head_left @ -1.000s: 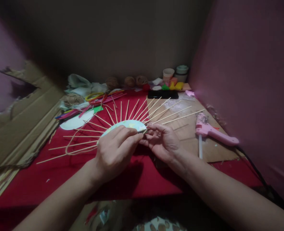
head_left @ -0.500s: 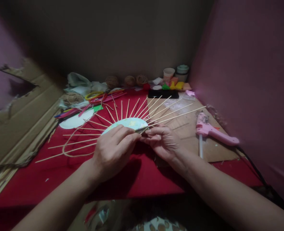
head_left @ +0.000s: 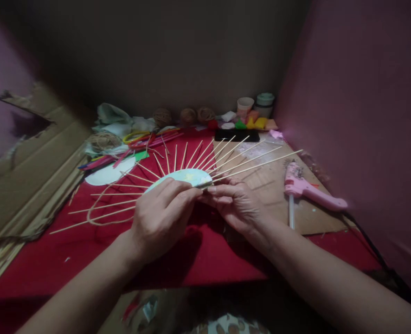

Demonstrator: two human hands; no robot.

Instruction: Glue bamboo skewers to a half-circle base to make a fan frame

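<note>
A pale blue half disc (head_left: 188,176) with yellowish patches has thin wooden sticks (head_left: 257,165) fanning out from its curved edge. My left hand (head_left: 165,208) is closed on its near edge, with fingers over the front. At the right corner, my right hand (head_left: 235,202) pinches the edge between thumb and fingers, close to the left fingertips. A strand of twine (head_left: 90,208) loops across the left sticks and runs behind the left hand. What lies between the fingertips is partly hidden.
A pink glue gun (head_left: 301,188) lies on a cardboard sheet (head_left: 317,220) at right, its cord trailing off. Behind are a black phone (head_left: 236,135), twine balls (head_left: 188,116), a cup (head_left: 245,107) and colourful clay-like packets (head_left: 260,122). A white oval piece (head_left: 110,171) lies left, near torn cardboard (head_left: 28,185).
Both hands and the half disc have shifted slightly left, and the disc's right side has tilted a little. The grip at the right corner stays much the same.
</note>
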